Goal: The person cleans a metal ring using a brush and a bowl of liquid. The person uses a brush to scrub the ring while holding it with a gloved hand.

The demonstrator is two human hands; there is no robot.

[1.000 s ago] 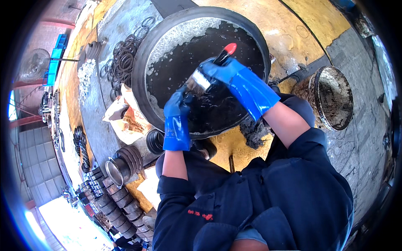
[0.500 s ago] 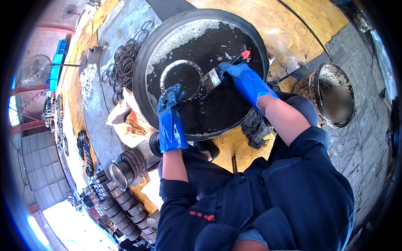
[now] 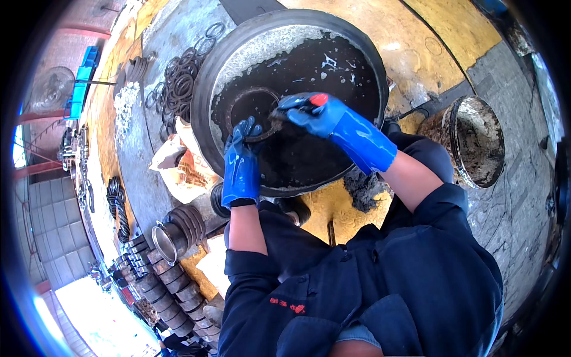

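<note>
Both my hands wear long blue rubber gloves over a wide black tub [image 3: 201, 113] holding dark liquid with pale foam along its far left side. My left hand [image 3: 241, 157] grips a dark metal-looking ring [image 3: 254, 90] at its lower left edge, fingers curled around it. My right hand [image 3: 324, 116] is closed around a brush [image 3: 319, 99], whose red handle end shows above the glove. The brush's bristles are mostly hidden and blurred by the hand; they appear to meet the ring's right side. The ring is held over the liquid.
Left of the tub lies a heap of dark rings [image 3: 178, 83], with a torn white-and-orange bag [image 3: 187, 163] nearer me. Ribbed round parts [image 3: 187, 223] and stacked cylindrical pieces [image 3: 178, 291] stand at lower left. A crusted bucket [image 3: 455, 143] stands at the right.
My right hand has moved left with the brush and turned over, hiding much of the brush head. The ring looks darker and tilted differently, while my left hand still holds it.
</note>
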